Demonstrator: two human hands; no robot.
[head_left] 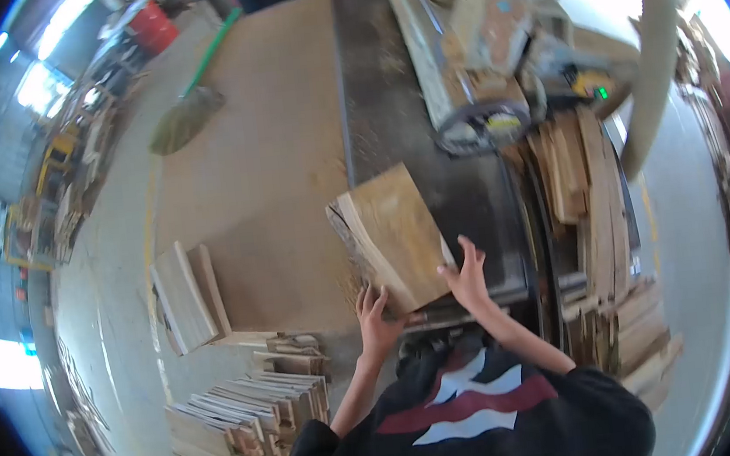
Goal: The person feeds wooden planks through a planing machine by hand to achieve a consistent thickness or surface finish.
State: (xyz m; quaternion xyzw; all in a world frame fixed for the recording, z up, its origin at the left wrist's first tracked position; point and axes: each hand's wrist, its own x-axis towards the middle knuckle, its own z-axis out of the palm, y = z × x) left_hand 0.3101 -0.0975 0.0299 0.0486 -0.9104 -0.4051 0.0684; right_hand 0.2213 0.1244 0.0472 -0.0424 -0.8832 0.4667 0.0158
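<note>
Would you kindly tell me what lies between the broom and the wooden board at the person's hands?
In the head view, just brown tabletop with some sawdust lies between the broom and the wooden board.

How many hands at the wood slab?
2: left hand at the near-left corner of the live-edge wood slab, right hand at its near-right corner. No others show.

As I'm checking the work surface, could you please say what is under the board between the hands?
The brown tabletop and dark machine bed show around the board; whatever lies directly beneath it is covered.
</note>
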